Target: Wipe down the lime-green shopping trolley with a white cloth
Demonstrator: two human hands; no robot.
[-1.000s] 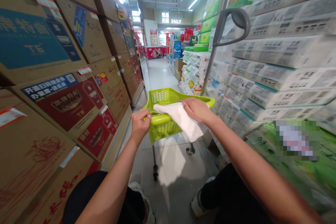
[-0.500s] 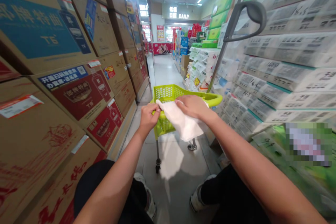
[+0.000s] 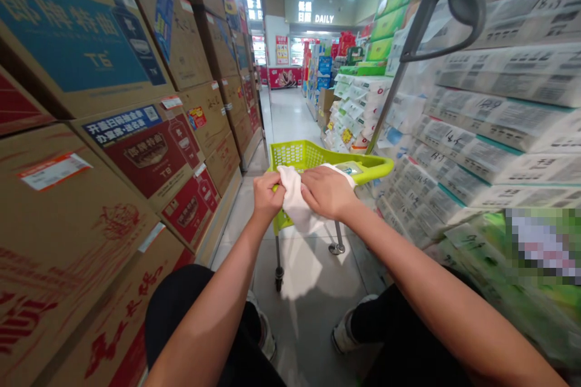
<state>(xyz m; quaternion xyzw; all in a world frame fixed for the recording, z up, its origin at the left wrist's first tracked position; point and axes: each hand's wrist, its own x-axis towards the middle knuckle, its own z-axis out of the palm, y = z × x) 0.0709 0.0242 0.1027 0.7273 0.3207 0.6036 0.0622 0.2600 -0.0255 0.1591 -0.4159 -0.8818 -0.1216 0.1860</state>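
Observation:
A lime-green shopping trolley basket (image 3: pixel 299 150) with perforated sides stands on thin metal legs in front of me. My left hand (image 3: pixel 267 196) is closed in a fist at its near left corner, with the fingers apparently round the rim. A white cloth (image 3: pixel 299 214) lies bunched over the near rim and hangs down outside it. My right hand (image 3: pixel 330 192) presses on the cloth, fingers bent over it and the rim. The cloth's left end touches my left hand. Part of the rim is hidden beneath cloth and hands.
A grey loop handle (image 3: pixel 442 21) on a metal pole rises at the trolley's right. Stacked cardboard cartons (image 3: pixel 145 151) line the left side. Wrapped white paper packs (image 3: pixel 499 127) are piled on the right. The tiled aisle (image 3: pixel 290 115) runs ahead between them.
My right hand has slid slightly left, towards my left hand, and the cloth has bunched up between them. The whole view has shifted a little, so things appear further right.

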